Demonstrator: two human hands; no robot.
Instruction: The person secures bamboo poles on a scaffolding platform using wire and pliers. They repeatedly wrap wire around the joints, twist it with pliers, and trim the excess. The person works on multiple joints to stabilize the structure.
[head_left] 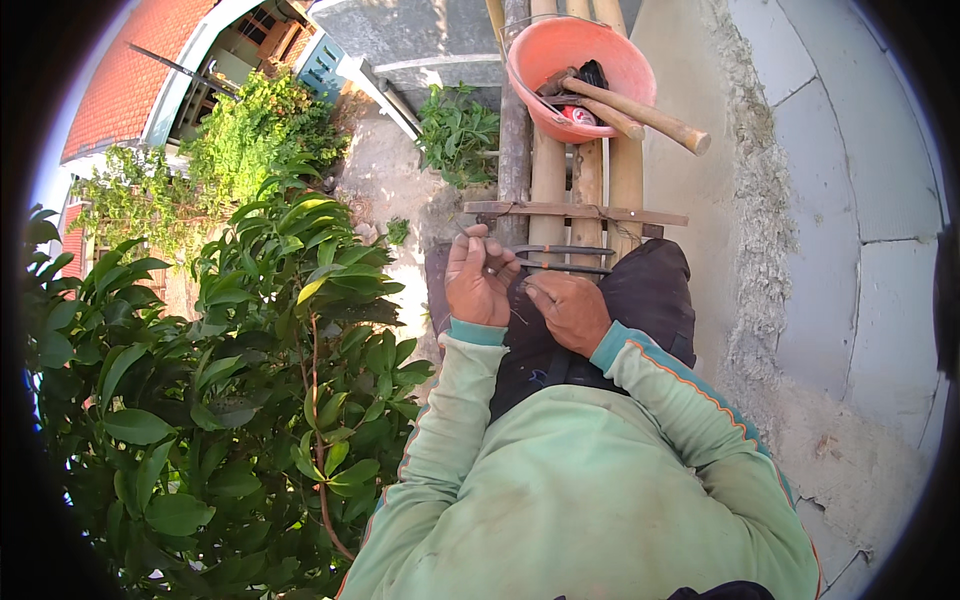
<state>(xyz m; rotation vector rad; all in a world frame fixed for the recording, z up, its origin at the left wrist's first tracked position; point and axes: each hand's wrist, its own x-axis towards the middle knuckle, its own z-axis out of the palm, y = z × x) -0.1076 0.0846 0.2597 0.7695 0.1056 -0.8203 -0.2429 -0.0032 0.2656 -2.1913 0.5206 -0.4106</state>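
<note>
While a leafy bush (180, 420) crowds my left side, a pale block wall (840, 190) with a rough mortar edge stands at my right. My green shirt (560, 480) fills the space below, and ahead of me several long poles (547, 185) run side by side. On them sits an orange bucket (625, 65), with wooden tool handles (640, 115) sticking out past its rim. Nearer to me, a wooden bar (580, 210) lies across the poles. My two hands are close together above my dark trousers (650, 285), just short of touching as far as I can see. My left hand (475, 288) is half curled, palm turned inward, thumb near the bent fingers; my right hand (575, 312) is nearly closed, thumb and forefinger pinched together. Just beyond my fingers lies a dark two-armed metal tool (565, 249). A thin strand (519, 313) shows between my hands; I cannot tell which one grips it.
</note>
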